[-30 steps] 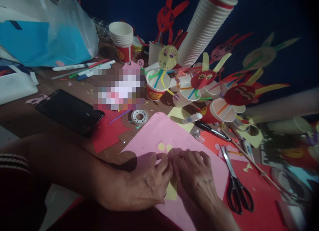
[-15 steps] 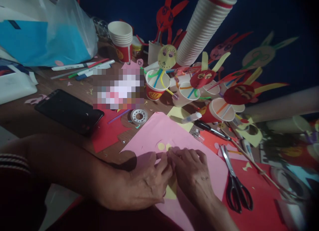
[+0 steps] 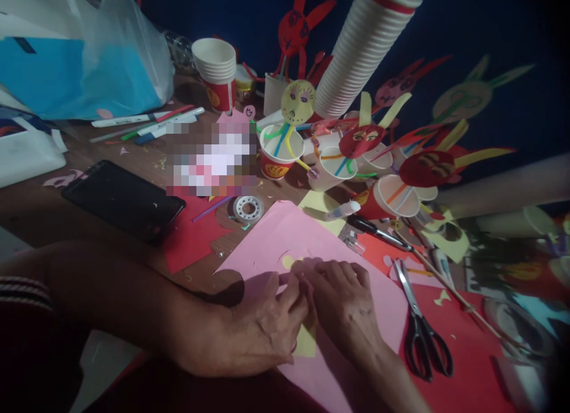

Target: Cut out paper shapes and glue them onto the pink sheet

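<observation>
My left hand (image 3: 262, 327) and my right hand (image 3: 345, 300) meet over a sheet of pink paper (image 3: 276, 235), fingertips bent and close together. Both hands are closed in a pinch, and whatever lies between the fingers is hidden. A strip of yellow paper (image 3: 305, 343) shows below them, between the two hands. Just beyond the fingertips lies a small yellow paper disc (image 3: 287, 261). Scissors (image 3: 421, 330) with black handles rest to the right of my right hand, partly on red paper (image 3: 463, 336).
Paper cups with paper puppets, one with a yellow face (image 3: 298, 102), stand behind. A tall cup stack (image 3: 363, 50) leans there. A tape roll (image 3: 248, 208), a black phone (image 3: 124, 199), markers (image 3: 167, 125), a glue tube (image 3: 345, 210) and a plastic bag (image 3: 133, 50) lie around.
My fingertips have shifted slightly, and the second small yellow piece beyond them is now mostly covered. The left forearm and the things on the table stay in place.
</observation>
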`<act>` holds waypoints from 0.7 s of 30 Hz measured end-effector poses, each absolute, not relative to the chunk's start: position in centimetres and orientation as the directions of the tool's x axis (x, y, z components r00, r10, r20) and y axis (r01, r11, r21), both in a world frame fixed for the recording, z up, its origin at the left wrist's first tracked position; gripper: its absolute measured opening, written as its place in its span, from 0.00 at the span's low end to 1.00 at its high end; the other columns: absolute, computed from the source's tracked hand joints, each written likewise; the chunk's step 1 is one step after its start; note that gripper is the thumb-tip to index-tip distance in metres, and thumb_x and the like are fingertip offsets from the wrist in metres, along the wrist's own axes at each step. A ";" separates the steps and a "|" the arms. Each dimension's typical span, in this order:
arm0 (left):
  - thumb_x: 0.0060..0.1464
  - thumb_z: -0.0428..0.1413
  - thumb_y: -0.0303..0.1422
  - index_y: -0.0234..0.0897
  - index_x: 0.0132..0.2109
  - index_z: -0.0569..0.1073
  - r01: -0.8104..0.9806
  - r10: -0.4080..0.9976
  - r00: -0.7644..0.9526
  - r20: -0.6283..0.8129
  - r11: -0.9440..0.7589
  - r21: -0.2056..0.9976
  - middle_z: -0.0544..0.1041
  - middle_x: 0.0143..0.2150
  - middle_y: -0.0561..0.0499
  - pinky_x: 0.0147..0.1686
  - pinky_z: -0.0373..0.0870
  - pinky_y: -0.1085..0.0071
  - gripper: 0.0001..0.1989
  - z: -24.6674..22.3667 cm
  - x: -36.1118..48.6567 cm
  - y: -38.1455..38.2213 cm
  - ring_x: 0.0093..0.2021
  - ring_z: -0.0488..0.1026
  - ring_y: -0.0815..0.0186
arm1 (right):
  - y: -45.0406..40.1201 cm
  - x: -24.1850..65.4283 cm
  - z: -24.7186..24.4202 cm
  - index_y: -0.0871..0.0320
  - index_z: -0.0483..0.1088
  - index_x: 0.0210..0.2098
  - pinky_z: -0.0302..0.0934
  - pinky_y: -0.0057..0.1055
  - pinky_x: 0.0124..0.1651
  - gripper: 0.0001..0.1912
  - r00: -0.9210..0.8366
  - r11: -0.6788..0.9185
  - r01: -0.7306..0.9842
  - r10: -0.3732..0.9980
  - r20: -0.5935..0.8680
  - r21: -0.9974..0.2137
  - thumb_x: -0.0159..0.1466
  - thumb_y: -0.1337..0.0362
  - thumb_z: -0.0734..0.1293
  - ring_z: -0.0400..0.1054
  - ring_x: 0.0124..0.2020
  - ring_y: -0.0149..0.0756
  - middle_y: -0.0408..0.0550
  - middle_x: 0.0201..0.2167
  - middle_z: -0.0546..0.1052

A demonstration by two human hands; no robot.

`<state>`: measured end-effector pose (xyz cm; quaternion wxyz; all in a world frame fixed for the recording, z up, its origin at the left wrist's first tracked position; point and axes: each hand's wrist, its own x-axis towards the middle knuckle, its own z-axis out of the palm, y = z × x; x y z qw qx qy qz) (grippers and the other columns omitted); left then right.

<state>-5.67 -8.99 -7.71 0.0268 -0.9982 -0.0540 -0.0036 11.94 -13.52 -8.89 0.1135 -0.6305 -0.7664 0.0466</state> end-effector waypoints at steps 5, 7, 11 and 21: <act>0.54 0.50 0.46 0.31 0.46 0.74 0.114 0.113 0.993 0.019 -0.993 -0.038 0.71 0.48 0.36 0.45 0.60 0.50 0.23 -7.7 -5.7 -9.0 0.53 0.62 0.44 | -13.5 11.6 -8.9 0.51 0.68 0.50 0.48 0.40 0.44 0.17 -0.190 0.203 0.959 0.978 0.087 -0.195 0.63 0.69 0.60 0.62 0.37 0.40 0.48 0.37 0.73; 0.53 0.51 0.47 0.32 0.45 0.74 0.128 0.127 0.992 0.021 -0.991 -0.024 0.71 0.48 0.36 0.45 0.60 0.50 0.23 -7.7 -5.7 -9.0 0.53 0.62 0.43 | -13.5 11.3 -8.8 0.51 0.68 0.50 0.48 0.40 0.44 0.17 -0.175 0.185 0.966 0.982 0.072 -0.183 0.62 0.69 0.61 0.62 0.37 0.40 0.48 0.37 0.73; 0.52 0.52 0.47 0.32 0.43 0.75 0.116 0.115 0.993 0.020 -0.993 -0.031 0.71 0.48 0.35 0.46 0.58 0.47 0.22 -8.0 -5.6 -9.1 0.54 0.61 0.40 | -13.6 10.6 -8.6 0.52 0.69 0.48 0.48 0.41 0.45 0.15 -0.128 0.133 0.976 0.991 0.043 -0.173 0.61 0.67 0.64 0.62 0.37 0.41 0.49 0.38 0.73; 0.52 0.53 0.42 0.36 0.41 0.76 0.086 0.085 0.996 0.038 -0.996 -0.032 0.73 0.44 0.41 0.48 0.54 0.46 0.16 -7.9 -5.6 -9.0 0.52 0.63 0.43 | -13.4 10.0 -8.5 0.54 0.70 0.46 0.48 0.40 0.45 0.13 -0.085 0.093 0.980 0.995 0.055 -0.174 0.61 0.66 0.64 0.63 0.36 0.40 0.48 0.37 0.75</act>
